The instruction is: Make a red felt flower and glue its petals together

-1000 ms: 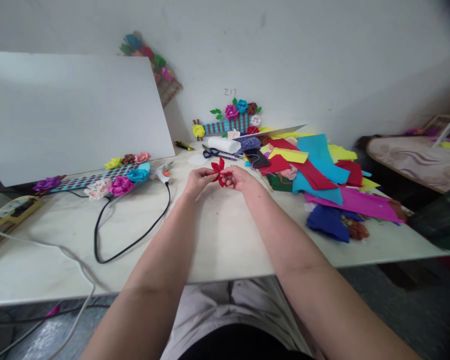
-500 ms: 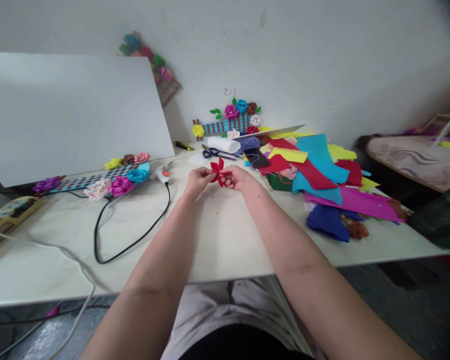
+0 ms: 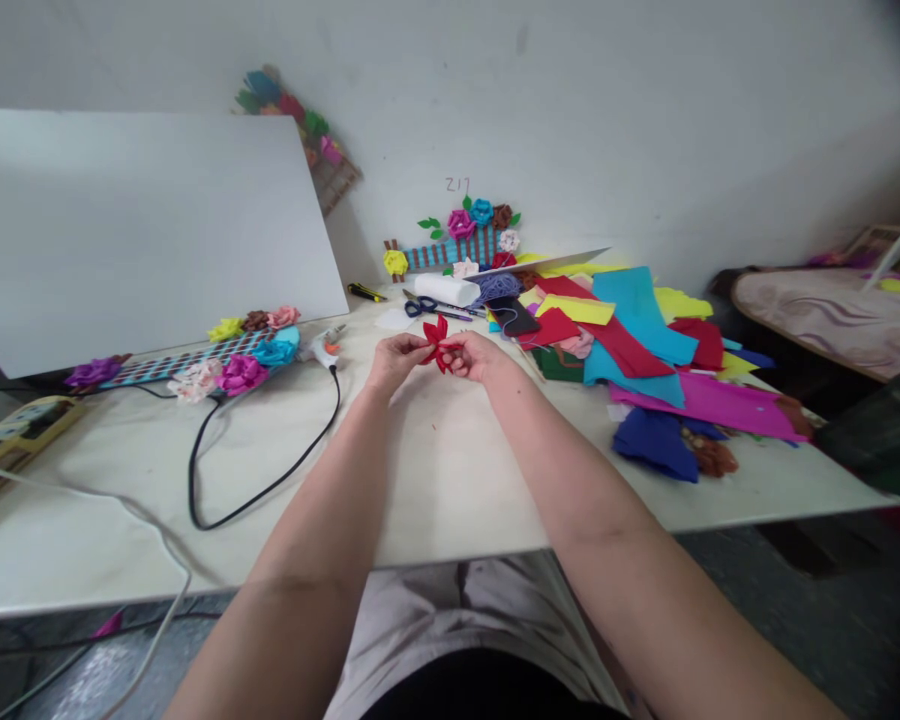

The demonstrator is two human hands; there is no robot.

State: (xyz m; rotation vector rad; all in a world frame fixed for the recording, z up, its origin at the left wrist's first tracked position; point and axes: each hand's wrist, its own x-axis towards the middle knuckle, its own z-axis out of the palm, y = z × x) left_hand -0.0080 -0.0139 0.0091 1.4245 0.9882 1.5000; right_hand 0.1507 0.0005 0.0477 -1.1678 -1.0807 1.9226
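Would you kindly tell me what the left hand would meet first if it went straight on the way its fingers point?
The red flower, right at the fingertips of the left hand; beyond it, the right hand seems next, though depth is unclear.

Your red flower (image 3: pixel 438 330) looks like matt, creased paper; your tabletop (image 3: pixel 457 480) looks smooth, faintly glossy; your glue gun (image 3: pixel 318 348), plastic; your trousers (image 3: pixel 435 620), matt, wrinkled cloth.

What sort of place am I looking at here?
Probably a craft workspace: the left hand and right hand hold a red petalled piece, with what looks like a glue gun and a pile of coloured sheets on the table.
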